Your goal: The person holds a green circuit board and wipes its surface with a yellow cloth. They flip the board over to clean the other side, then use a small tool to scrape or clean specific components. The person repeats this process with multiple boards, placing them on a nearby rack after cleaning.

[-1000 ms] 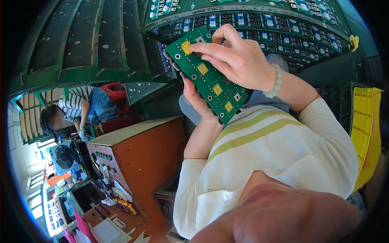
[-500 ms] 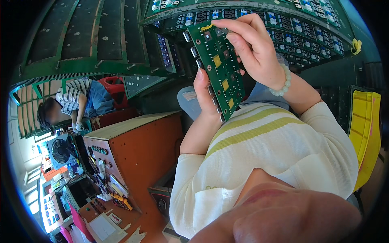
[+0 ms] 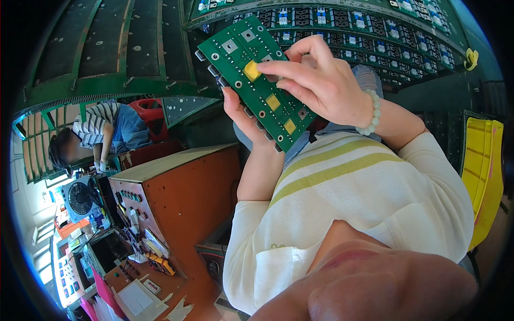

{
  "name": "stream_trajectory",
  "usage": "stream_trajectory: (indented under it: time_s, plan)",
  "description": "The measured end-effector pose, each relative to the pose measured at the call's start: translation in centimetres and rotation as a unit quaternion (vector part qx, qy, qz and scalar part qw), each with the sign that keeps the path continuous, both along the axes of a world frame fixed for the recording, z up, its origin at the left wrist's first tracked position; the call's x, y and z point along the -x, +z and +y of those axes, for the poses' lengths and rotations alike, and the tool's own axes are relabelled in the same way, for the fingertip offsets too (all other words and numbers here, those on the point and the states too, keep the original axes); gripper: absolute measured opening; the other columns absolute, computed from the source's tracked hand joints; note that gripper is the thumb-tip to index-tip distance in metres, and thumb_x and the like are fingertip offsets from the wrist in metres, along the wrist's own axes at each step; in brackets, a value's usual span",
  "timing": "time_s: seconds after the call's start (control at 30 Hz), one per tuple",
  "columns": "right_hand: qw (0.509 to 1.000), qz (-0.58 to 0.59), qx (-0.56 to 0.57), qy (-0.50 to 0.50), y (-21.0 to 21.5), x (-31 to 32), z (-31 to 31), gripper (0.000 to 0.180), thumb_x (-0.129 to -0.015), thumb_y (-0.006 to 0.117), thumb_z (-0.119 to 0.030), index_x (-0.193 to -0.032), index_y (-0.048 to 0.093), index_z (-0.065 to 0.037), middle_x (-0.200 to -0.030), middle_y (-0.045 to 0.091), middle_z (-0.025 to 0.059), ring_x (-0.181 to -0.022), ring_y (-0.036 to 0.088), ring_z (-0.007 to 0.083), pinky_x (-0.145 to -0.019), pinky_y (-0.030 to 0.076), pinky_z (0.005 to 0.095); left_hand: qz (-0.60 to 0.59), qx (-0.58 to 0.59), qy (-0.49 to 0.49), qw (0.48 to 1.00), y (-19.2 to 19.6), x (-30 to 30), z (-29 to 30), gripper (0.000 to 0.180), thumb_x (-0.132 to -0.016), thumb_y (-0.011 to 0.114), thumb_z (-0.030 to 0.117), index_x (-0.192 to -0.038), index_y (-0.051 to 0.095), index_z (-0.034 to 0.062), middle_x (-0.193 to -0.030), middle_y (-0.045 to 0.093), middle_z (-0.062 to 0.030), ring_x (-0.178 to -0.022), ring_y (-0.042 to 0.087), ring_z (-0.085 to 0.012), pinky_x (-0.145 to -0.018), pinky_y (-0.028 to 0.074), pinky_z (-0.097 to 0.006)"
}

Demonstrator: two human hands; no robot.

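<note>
Green fibreglass: a long rectangular circuit board with small yellow square pads (image 3: 262, 88), held up in front of the chest, tilted, upper end toward the green rack of populated boards (image 3: 375, 27). Cradled from beneath by the left hand (image 3: 241, 115), fingers curled along the lower long edge, closed on the board. Right hand (image 3: 321, 85), wearing a pale beaded bracelet (image 3: 370, 112), laid across the face, index fingertip (image 3: 263, 68) pressing the topmost yellow pad, thumb tucked near the far edge; pinched narrowly on the board too. Cream knitted sleeve with yellow-green stripes (image 3: 342, 176) below. Off to the left, an orange-brown control cabinet (image 3: 176, 192) and a seated person in a striped shirt (image 3: 101, 128), well apart.

Possible trouble, as a judgement: a slip from a grip resting only on edges and one fingertip, ending in a drop onto the lap or cabinet; bent edge connectors from a squeeze by the left hand; skin oil or smudging on the pad under that fingertip.

Against half a second ago: board swung from nearly upright to slanted, face turned more toward the camera, right fingertips moved from the top corner down onto the yellow pad.
</note>
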State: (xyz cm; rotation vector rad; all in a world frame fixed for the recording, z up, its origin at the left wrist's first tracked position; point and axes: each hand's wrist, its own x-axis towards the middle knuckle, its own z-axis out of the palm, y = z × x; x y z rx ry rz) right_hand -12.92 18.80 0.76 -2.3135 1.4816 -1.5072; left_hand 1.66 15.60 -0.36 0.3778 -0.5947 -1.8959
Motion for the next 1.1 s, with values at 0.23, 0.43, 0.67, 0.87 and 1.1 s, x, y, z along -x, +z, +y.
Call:
stream_trajectory:
  time_s: [0.23, 0.43, 0.67, 0.87, 1.1]
  plan:
    - [0.998, 0.025, -0.054, 0.028, 0.1, -0.2, -0.1, 0.035, -0.089, 0.067, -0.020, -0.123, 0.063, -0.023, -0.095, 0.048, 0.0052, -0.064, 0.060, 0.0146, -0.054, 0.053, 0.0275, -0.048, -0.006, 0.047, 0.998, 0.3, -0.2, 0.1, 0.066, -0.091, 0.039, 0.066, -0.123, 0.055, 0.0111, -0.113, 0.060, -0.0067, -0.101, 0.059, -0.0182, -0.083, 0.050, -0.033]
    - [0.998, 0.003, -0.062, 0.027, -0.2, -0.6, -0.4, 0.036, -0.087, 0.068, -0.013, -0.122, 0.065, -0.020, -0.098, 0.051, 0.0058, -0.065, 0.060, 0.0164, -0.056, 0.052, 0.0295, 0.019, 0.005, 0.002, 1.000, 0.0, -0.3, 0.4, 0.062, -0.094, 0.036, 0.063, -0.122, 0.056, 0.0115, -0.113, 0.061, -0.0067, -0.100, 0.061, -0.0178, -0.082, 0.053, -0.033]
    - [0.999, -0.012, -0.001, 0.033, -0.8, -0.5, -1.2, 0.031, -0.087, 0.067, -0.008, -0.117, 0.068, -0.017, -0.096, 0.049, 0.0066, -0.067, 0.059, 0.0146, -0.057, 0.050, 0.0274, 0.006, -0.021, 0.006, 1.000, -0.2, 0.0, 0.4, 0.064, -0.093, 0.036, 0.065, -0.124, 0.056, 0.0119, -0.115, 0.060, -0.0072, -0.100, 0.062, -0.0184, -0.083, 0.054, -0.033]
    - [0.996, -0.076, 0.026, 0.033, -0.4, 0.5, -1.3, 0.031, -0.088, 0.062, 0.000, -0.118, 0.068, -0.009, -0.097, 0.048, 0.0086, -0.074, 0.059, 0.0126, -0.063, 0.047, 0.0241, -0.058, -0.061, 0.005, 0.996, 0.4, 0.4, 0.4, 0.069, -0.090, 0.037, 0.068, -0.125, 0.055, 0.0104, -0.113, 0.061, -0.0074, -0.099, 0.062, -0.0189, -0.081, 0.054, -0.034]
    - [0.993, -0.041, -0.062, 0.086, -1.2, 0.3, -0.1, 0.033, -0.087, 0.065, -0.002, -0.118, 0.069, -0.012, -0.098, 0.045, 0.0077, -0.072, 0.058, 0.0126, -0.066, 0.049, 0.0266, -0.025, -0.036, 0.030, 0.999, -0.3, 0.3, -0.8, 0.079, -0.090, 0.033, 0.070, -0.135, 0.050, 0.0080, -0.121, 0.061, -0.0178, -0.112, 0.060, -0.0301, -0.094, 0.052, -0.043]
